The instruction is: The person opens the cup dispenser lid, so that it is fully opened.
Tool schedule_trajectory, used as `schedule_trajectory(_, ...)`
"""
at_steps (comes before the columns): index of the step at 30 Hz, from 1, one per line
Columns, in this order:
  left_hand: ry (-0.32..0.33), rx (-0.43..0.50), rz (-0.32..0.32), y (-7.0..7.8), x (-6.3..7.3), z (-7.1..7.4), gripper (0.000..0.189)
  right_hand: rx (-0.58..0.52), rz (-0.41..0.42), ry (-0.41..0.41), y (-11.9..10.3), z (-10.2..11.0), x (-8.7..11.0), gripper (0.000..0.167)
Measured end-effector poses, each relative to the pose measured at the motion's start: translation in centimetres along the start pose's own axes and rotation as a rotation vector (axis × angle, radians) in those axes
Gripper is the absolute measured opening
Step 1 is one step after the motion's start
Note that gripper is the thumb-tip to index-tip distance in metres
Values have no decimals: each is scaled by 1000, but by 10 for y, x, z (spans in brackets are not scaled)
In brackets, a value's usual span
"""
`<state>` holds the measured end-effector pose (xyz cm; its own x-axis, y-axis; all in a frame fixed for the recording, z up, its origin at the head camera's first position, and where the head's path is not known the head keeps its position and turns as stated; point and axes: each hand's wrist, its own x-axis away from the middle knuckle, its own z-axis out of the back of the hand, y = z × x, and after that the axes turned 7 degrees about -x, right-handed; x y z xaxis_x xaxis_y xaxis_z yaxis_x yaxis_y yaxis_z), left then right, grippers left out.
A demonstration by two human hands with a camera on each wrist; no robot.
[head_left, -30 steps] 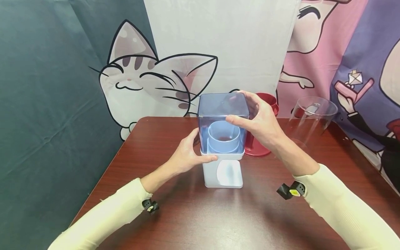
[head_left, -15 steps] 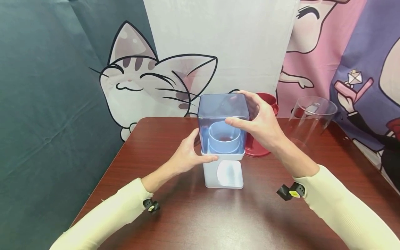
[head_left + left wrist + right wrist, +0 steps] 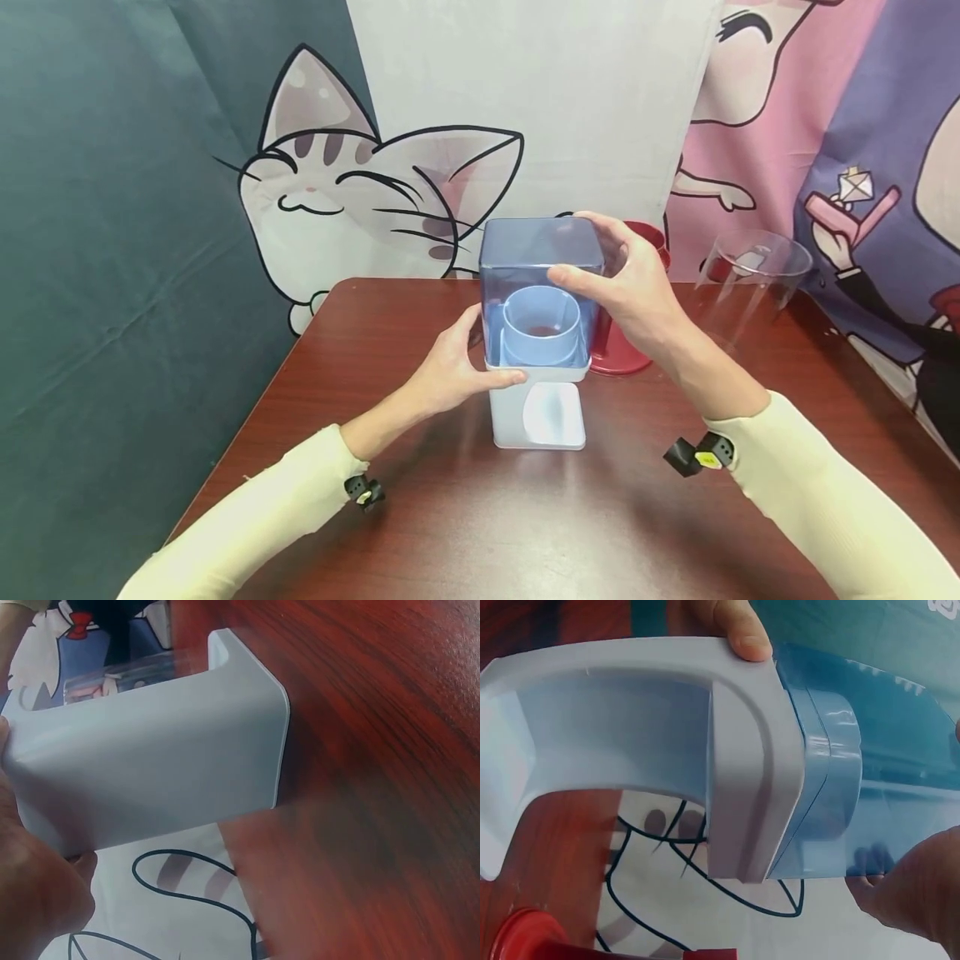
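Observation:
A white dispenser-like stand (image 3: pixel 508 421) is upright on the table, its round tray facing me. On its upper rim sits a translucent blue square cover (image 3: pixel 536 246), with a light blue round collar (image 3: pixel 536 350) visible inside. My left hand (image 3: pixel 450 371) grips the white rim just under the cover, thumb across the front. Higher up, my right hand (image 3: pixel 630 279) holds the cover by its right side, thumb on the front face. The right wrist view has the cover (image 3: pixel 907 761) against the white rim (image 3: pixel 754 787). In the left wrist view, the stand's smooth side (image 3: pixel 157 757) shows.
Behind the stand to the right is a red stand with a round base (image 3: pixel 618 357), partly hidden by my right hand. A clear cylinder (image 3: pixel 742 292) stands farther right on the brown table (image 3: pixel 420 525). A printed cloth backdrop (image 3: pixel 585 100) hangs behind.
The cover and my right hand have shifted very slightly right and up, along with a small shift of the head view. Both hands keep their holds.

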<state>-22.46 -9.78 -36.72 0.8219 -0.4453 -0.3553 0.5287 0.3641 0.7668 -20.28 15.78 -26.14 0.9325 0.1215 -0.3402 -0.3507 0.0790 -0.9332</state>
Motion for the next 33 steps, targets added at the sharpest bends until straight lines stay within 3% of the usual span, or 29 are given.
schedule_trajectory(8,-13,-5,20,0,0,0,95,1,48,7,0,-3,3,72)
schedule_trajectory(18,6,32,-29,-2,-1,-3,94,6,153,30,0,0,4,76)
schedule_trajectory(28,6,56,-33,-2,-1,-3,99,-284,221,43,-8,5,4,70)
schedule_trajectory(33,2,47,-27,-1,-1,-3,99,-331,243,64,-9,9,3,67)
